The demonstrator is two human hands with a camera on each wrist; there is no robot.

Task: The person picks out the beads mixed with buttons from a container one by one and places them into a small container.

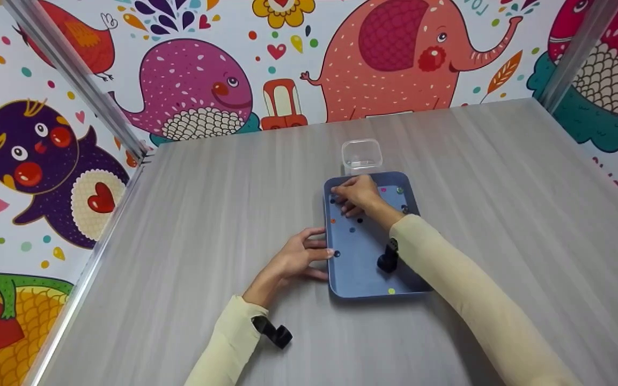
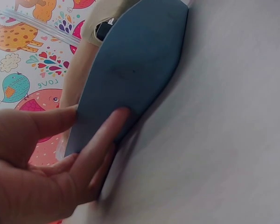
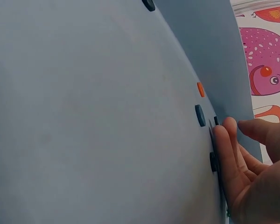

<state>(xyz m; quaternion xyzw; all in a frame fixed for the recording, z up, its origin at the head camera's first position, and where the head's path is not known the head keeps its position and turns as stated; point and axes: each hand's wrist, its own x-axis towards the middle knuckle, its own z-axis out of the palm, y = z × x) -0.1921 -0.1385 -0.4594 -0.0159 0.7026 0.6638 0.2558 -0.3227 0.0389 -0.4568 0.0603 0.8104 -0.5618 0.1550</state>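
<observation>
Wall (image 1: 293, 53) carries cartoon print; "LOVE" reads in the left wrist view, other lettering cropped at top of head view. Counter (image 1: 207, 214) runs off frame. Right sleeve (image 1: 470, 289), cut off at bottom, hides part of blue tray's (image 1: 365, 271) right side. Tray sits on counter, right of centre, long axis pointing away from person. Left grip (image 1: 295, 256): fingers spread, touching tray's left side. Right grip (image 1: 360, 194): fingertips close together at far-left corner; can't tell if pinching anything. Clear tub (image 1: 361, 141) just beyond tray, contents unclear. Small discs (image 1: 352, 230) scattered in tray, mostly dark; hand covers some floor.
</observation>
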